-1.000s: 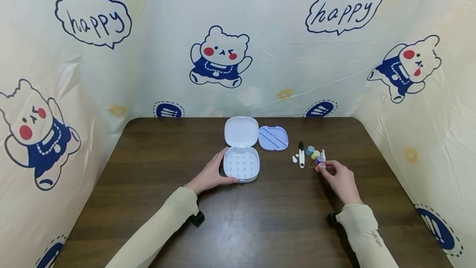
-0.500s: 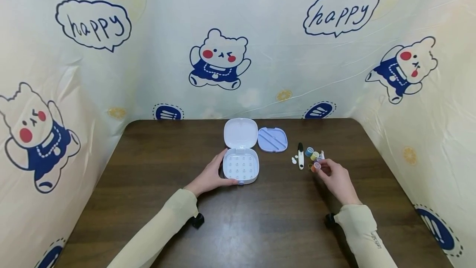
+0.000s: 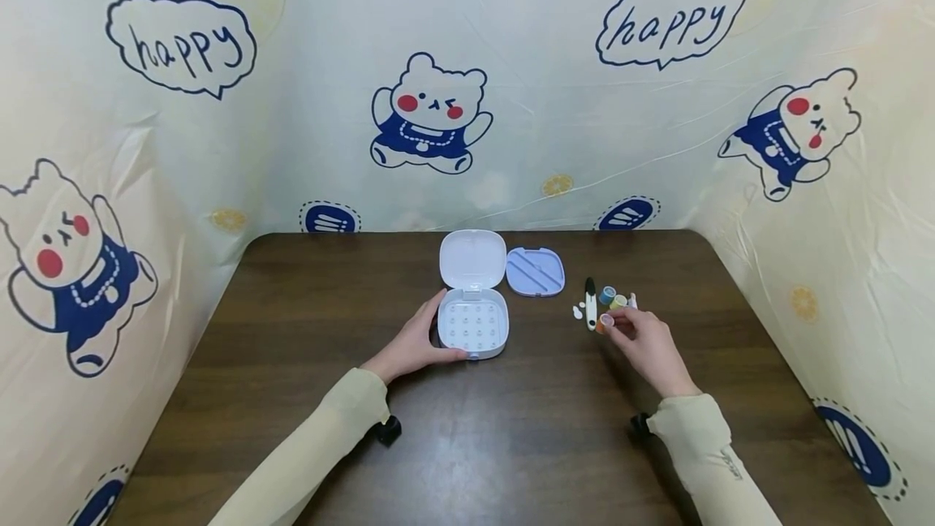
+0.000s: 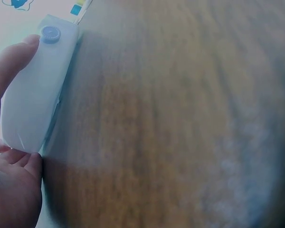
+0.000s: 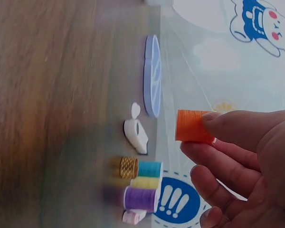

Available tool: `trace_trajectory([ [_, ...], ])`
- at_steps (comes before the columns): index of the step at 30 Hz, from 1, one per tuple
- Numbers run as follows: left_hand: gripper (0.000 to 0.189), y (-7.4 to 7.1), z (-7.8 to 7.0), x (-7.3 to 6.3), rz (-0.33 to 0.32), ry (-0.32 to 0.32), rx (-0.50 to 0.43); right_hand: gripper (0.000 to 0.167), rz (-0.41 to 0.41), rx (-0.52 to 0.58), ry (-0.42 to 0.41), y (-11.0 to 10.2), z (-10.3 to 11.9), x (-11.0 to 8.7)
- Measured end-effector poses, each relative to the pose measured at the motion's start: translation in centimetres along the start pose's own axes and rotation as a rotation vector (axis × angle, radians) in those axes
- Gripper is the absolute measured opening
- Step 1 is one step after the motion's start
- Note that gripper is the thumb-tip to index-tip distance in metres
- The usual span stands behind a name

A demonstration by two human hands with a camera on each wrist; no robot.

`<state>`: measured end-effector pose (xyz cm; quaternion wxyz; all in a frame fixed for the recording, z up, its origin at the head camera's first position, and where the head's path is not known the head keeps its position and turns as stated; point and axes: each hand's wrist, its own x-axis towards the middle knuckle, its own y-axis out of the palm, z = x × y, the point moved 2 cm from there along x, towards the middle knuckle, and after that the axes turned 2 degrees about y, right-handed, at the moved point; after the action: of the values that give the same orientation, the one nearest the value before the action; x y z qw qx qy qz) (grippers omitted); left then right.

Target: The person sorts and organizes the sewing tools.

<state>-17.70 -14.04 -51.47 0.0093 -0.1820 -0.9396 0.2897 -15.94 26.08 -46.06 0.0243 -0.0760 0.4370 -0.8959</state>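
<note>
My left hand (image 3: 412, 347) holds the left side of an opened white sewing box (image 3: 473, 341), with the thumb along its front by the round latch (image 4: 51, 34). Rows of small pegs stand inside the box's base. Between thumb and fingers, my right hand (image 3: 648, 351) pinches an orange thread spool (image 5: 191, 126), raised off the table. Beyond that hand, a purple spool (image 5: 141, 198), a yellow spool (image 5: 145, 183), a blue spool (image 5: 151, 169) and a gold thimble (image 5: 128, 167) sit close together.
A lilac tray (image 3: 536, 272) with a diagonal bar lies right of the raised lid (image 3: 473, 258). Black-and-white thread snips (image 3: 591, 307) and small white pieces (image 3: 578, 312) lie left of the spools. A printed curtain (image 3: 526, 104) surrounds the dark wooden table (image 3: 497, 445).
My right hand has moved left with the orange spool, away from the other spools and towards the snips. The left hand stays on the box.
</note>
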Motion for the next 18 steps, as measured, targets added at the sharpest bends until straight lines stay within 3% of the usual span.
trace_trajectory([
  [18, 0.127, 0.0, -0.1, 0.2, 0.006, 0.0, 0.006, 0.021, -0.029, -0.053, -0.108, 1.1, 2.7, 0.8],
])
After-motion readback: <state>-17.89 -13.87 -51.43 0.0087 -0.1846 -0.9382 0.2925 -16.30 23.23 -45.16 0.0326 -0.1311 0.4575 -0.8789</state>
